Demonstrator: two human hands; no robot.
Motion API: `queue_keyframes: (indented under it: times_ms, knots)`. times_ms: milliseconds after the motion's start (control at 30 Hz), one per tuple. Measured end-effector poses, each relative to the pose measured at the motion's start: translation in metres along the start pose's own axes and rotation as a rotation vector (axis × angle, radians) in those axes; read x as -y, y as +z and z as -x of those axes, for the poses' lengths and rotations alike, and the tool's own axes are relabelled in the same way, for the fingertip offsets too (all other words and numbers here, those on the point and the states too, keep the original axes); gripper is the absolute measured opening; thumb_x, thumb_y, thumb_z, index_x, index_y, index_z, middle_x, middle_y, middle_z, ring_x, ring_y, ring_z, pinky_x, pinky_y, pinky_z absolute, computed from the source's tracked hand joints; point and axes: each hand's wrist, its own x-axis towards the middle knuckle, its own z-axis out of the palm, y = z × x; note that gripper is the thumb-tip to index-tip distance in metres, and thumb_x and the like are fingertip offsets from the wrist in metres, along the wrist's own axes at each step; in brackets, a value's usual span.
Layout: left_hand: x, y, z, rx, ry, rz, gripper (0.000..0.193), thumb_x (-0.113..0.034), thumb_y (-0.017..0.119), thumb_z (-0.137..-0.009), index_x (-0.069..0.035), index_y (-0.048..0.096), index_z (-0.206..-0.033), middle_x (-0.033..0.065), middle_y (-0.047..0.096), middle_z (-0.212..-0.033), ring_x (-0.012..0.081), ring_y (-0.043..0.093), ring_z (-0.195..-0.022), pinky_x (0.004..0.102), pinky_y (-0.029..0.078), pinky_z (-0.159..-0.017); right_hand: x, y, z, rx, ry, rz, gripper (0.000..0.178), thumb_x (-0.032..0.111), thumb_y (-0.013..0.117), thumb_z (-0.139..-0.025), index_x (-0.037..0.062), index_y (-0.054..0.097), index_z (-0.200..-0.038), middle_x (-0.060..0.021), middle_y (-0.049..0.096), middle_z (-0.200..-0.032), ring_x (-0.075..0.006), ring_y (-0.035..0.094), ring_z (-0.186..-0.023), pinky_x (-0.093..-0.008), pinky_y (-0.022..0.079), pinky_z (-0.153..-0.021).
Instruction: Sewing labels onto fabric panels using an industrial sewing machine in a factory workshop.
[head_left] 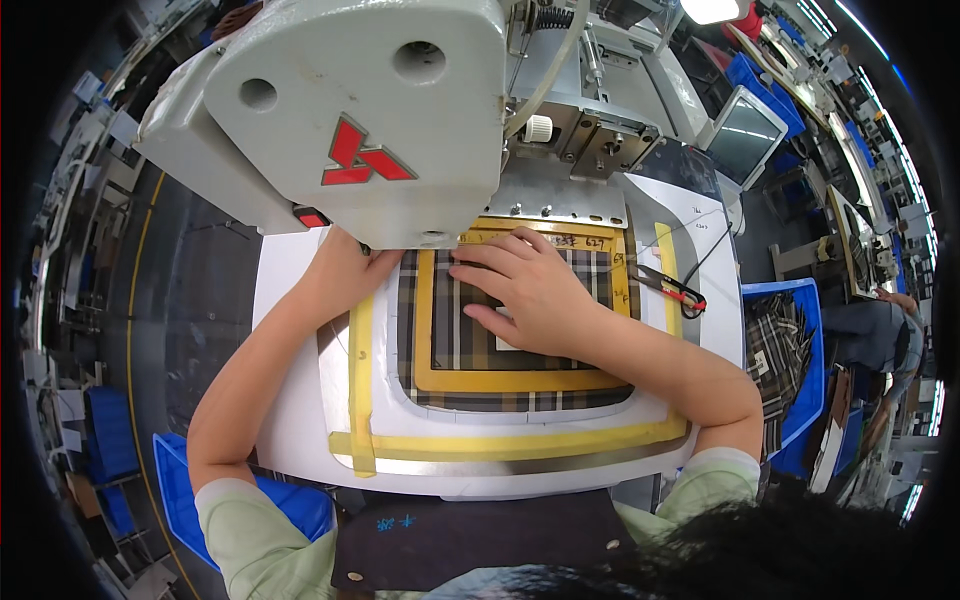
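Note:
A piece of brown plaid fabric [470, 345] lies on the white table [290, 420] of a large grey sewing machine [350, 120], held inside a yellow rectangular frame [500, 380]. My right hand [525, 290] rests flat on the plaid inside the frame, fingers spread toward the left. My left hand [345, 275] reaches under the machine head at the frame's upper left corner, its fingers partly hidden by the machine. A wider outline of yellow tape [500, 445] surrounds the frame.
Small red-handled snips [675, 290] lie on the table to the right of the frame. A blue bin [790, 360] with more plaid pieces stands at the right. A small screen [745, 135] sits behind the machine. Another person sits at the far right.

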Motion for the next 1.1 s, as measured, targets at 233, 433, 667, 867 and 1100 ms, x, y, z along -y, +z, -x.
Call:
queue_keyframes:
  times_ms: [233, 433, 667, 867, 1100]
  knots:
    - [-0.059, -0.01, 0.052, 0.115, 0.168, -0.268, 0.025, -0.012, 0.065, -0.081, -0.002, 0.056, -0.102, 0.0135, 0.057, -0.108, 0.0332, 0.052, -0.112, 0.0421, 0.042, -0.091, 0.001, -0.04, 0.06, 0.045, 0.253, 0.261, 0.047, 0.034, 0.068, -0.079, 0.0069, 0.059, -0.116, -0.008, 0.056, -0.123, -0.0263, 0.051, -0.113, -0.0475, 0.035, -0.1]
    - [-0.09, 0.025, 0.032, 0.261, 0.262, -0.332, 0.056, -0.02, 0.07, -0.077, -0.005, 0.049, -0.127, 0.015, 0.044, -0.138, 0.0373, 0.042, -0.126, 0.0466, 0.035, -0.104, 0.009, -0.052, 0.089, 0.025, 0.38, 0.398, 0.052, 0.037, 0.068, -0.08, 0.0028, 0.058, -0.117, -0.0089, 0.056, -0.126, -0.0268, 0.05, -0.116, -0.0485, 0.033, -0.101]
    - [-0.089, 0.034, 0.02, 0.257, 0.269, -0.345, 0.055, -0.027, 0.069, -0.08, -0.007, 0.05, -0.127, 0.0146, 0.044, -0.137, 0.0346, 0.04, -0.128, 0.0463, 0.033, -0.106, 0.001, -0.082, 0.109, 0.0, 0.492, 0.425, 0.041, 0.025, 0.062, -0.086, 0.0041, 0.057, -0.12, -0.0107, 0.054, -0.128, -0.0278, 0.047, -0.123, -0.0466, 0.035, -0.099]
    - [-0.09, 0.033, 0.021, 0.254, 0.256, -0.322, 0.056, -0.021, 0.071, -0.076, -0.006, 0.051, -0.127, 0.0139, 0.044, -0.138, 0.0373, 0.04, -0.128, 0.0487, 0.031, -0.108, -0.009, -0.097, 0.179, -0.063, 0.747, 0.452, 0.032, 0.009, 0.057, -0.086, 0.0011, 0.058, -0.117, -0.0125, 0.057, -0.124, -0.0292, 0.055, -0.113, -0.0379, 0.044, -0.094]
    - [-0.09, 0.031, 0.021, 0.234, 0.292, -0.324, 0.053, -0.024, 0.069, -0.079, -0.006, 0.052, -0.126, 0.0142, 0.044, -0.137, 0.0362, 0.04, -0.128, 0.0485, 0.031, -0.107, -0.004, -0.11, 0.199, 0.001, 0.949, 0.755, 0.033, 0.006, 0.056, -0.085, 0.0031, 0.059, -0.118, -0.0115, 0.057, -0.125, -0.0263, 0.054, -0.116, -0.0388, 0.044, -0.095]
